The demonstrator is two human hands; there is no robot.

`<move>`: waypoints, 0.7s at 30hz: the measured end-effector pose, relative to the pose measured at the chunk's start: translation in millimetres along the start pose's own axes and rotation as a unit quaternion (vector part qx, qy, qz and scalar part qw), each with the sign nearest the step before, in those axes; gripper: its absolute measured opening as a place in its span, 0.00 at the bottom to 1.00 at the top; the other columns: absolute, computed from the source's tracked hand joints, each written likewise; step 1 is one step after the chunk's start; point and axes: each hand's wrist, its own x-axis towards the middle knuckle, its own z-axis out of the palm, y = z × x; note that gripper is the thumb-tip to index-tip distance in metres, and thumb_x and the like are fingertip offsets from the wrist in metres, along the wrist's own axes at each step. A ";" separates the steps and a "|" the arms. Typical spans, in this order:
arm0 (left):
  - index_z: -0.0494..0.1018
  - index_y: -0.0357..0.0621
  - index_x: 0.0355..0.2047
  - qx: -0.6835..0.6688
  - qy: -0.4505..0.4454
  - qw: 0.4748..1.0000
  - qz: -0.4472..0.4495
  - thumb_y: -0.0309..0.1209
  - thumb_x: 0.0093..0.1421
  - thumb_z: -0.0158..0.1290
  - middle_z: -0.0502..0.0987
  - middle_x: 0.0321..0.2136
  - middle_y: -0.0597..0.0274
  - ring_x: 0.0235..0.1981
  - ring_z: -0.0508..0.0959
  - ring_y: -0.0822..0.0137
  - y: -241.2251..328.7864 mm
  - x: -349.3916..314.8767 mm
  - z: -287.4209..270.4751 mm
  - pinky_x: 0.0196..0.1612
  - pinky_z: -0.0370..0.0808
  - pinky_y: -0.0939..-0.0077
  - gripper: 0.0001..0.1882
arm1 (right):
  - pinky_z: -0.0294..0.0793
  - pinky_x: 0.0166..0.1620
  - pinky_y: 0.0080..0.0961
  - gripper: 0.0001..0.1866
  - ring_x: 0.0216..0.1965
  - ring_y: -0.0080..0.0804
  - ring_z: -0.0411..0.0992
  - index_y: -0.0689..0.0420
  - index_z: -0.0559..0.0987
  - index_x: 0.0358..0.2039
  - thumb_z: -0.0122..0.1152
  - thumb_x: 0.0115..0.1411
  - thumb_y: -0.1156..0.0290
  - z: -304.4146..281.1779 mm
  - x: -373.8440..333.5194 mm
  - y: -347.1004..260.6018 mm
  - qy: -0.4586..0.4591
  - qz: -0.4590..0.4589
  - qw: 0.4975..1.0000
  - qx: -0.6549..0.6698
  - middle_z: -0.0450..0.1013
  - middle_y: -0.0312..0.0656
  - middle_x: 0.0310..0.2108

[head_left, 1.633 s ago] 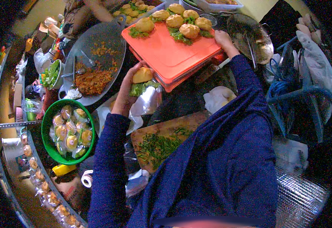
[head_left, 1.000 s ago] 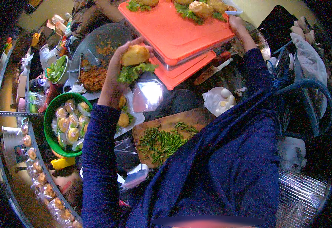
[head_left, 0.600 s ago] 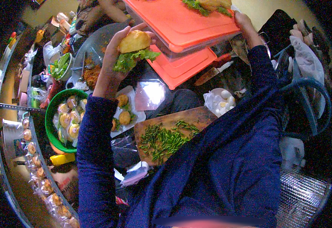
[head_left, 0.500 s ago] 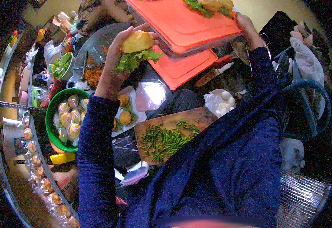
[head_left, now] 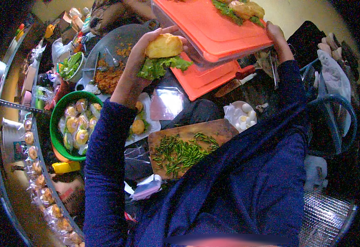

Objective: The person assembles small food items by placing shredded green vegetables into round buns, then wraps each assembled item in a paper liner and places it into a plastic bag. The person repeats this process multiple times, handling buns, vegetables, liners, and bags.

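My left hand (head_left: 140, 55) is closed around a yellow bun (head_left: 164, 45) with green lettuce (head_left: 157, 67) sticking out below it. Its fingers reach behind the bun toward the near left side of a clear container with an orange lid (head_left: 225, 35); whether they touch it I cannot tell. At the container's right edge, my right hand (head_left: 276, 37) grips it, holding it raised and tilted. Another filled bun (head_left: 245, 10) with lettuce lies on top of that lid, at the far edge of the view. Beneath is a second orange lid (head_left: 204, 82).
Wrapped buns fill a green basin (head_left: 53, 129) on the left. Chopped green chillies lie on a wooden board (head_left: 225, 125), beside a bowl of peeled eggs (head_left: 245, 115). A knife (head_left: 231, 86) lies near the second lid. Behind my left forearm are a tray (head_left: 153, 123) of buns and a pan (head_left: 126, 35).
My left hand and its bun have moved to the right. The raised container and my right hand have also shifted right and slightly nearer; the whole view has shifted a little.
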 end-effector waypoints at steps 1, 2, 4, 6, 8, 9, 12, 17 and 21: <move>0.58 0.31 0.56 -0.001 -0.001 1.000 -0.002 0.41 0.63 0.41 0.74 0.43 0.46 0.42 0.78 0.57 -0.2 1.7 -1.1 0.46 0.76 0.68 0.28 | 0.67 0.48 0.41 0.33 0.47 0.53 0.71 0.64 0.75 0.45 0.42 0.54 0.47 0.1 1.4 0.3 -0.004 0.048 0.998 0.045 0.73 0.58 0.43; 0.58 0.31 0.56 -0.007 0.000 1.000 -0.003 0.41 0.63 0.42 0.74 0.43 0.46 0.42 0.78 0.57 -0.5 2.0 -2.1 0.45 0.76 0.68 0.28 | 0.67 0.48 0.41 0.33 0.47 0.53 0.71 0.64 0.75 0.44 0.42 0.53 0.46 -0.2 2.7 1.1 -0.015 0.040 0.998 0.045 0.73 0.58 0.43; 0.58 0.31 0.56 -0.020 0.001 1.000 -0.004 0.41 0.63 0.42 0.75 0.42 0.46 0.42 0.78 0.57 -0.7 2.2 -3.3 0.45 0.77 0.69 0.28 | 0.67 0.49 0.41 0.34 0.47 0.54 0.71 0.65 0.75 0.44 0.43 0.53 0.45 -0.7 4.3 2.4 -0.024 0.065 0.996 0.059 0.73 0.59 0.43; 0.55 0.31 0.58 -0.013 -0.016 1.000 -0.008 0.44 0.63 0.40 0.74 0.43 0.49 0.42 0.77 0.58 0.5 1.3 -4.3 0.45 0.76 0.68 0.31 | 0.67 0.49 0.42 0.33 0.48 0.55 0.70 0.63 0.75 0.45 0.41 0.54 0.45 -0.2 4.4 2.2 -0.030 0.056 0.997 0.051 0.72 0.59 0.44; 0.55 0.32 0.58 -0.017 -0.025 0.999 -0.011 0.44 0.63 0.40 0.74 0.43 0.49 0.42 0.77 0.58 1.1 0.9 -4.7 0.45 0.76 0.68 0.31 | 0.66 0.50 0.42 0.32 0.48 0.56 0.69 0.61 0.75 0.46 0.39 0.55 0.46 0.1 2.7 0.3 -0.027 0.047 0.998 0.043 0.71 0.60 0.45; 0.57 0.32 0.57 -0.026 -0.026 0.999 -0.012 0.43 0.63 0.41 0.74 0.42 0.48 0.42 0.77 0.57 1.1 1.0 -4.8 0.44 0.76 0.68 0.29 | 0.66 0.50 0.43 0.31 0.48 0.57 0.69 0.60 0.74 0.47 0.38 0.56 0.47 0.2 0.3 -0.2 -0.023 0.033 0.999 0.032 0.71 0.59 0.46; 0.59 0.33 0.56 -0.065 -0.043 0.997 -0.021 0.41 0.63 0.41 0.75 0.42 0.46 0.42 0.78 0.57 -1.2 2.1 -5.1 0.43 0.77 0.68 0.27 | 0.66 0.51 0.44 0.29 0.49 0.60 0.67 0.56 0.72 0.49 0.36 0.58 0.48 -1.8 -6.1 -4.8 -0.028 0.017 0.999 -0.014 0.70 0.59 0.47; 0.58 0.33 0.56 -0.063 -0.027 0.997 -0.020 0.41 0.62 0.42 0.74 0.43 0.46 0.42 0.78 0.56 -6.2 -1.4 -4.8 0.44 0.78 0.67 0.28 | 0.67 0.44 0.40 0.28 0.41 0.49 0.71 0.64 0.75 0.40 0.39 0.57 0.50 -4.5 -21.0 -7.5 -0.005 -0.015 1.000 -0.022 0.73 0.56 0.38; 0.58 0.34 0.57 -0.055 -0.028 0.998 -0.015 0.42 0.62 0.42 0.74 0.43 0.45 0.43 0.77 0.55 -7.0 -5.5 -1.5 0.44 0.78 0.66 0.29 | 0.68 0.42 0.38 0.29 0.38 0.43 0.74 0.69 0.76 0.36 0.40 0.56 0.52 0.4 -21.1 -5.3 0.019 0.006 1.000 0.014 0.75 0.56 0.34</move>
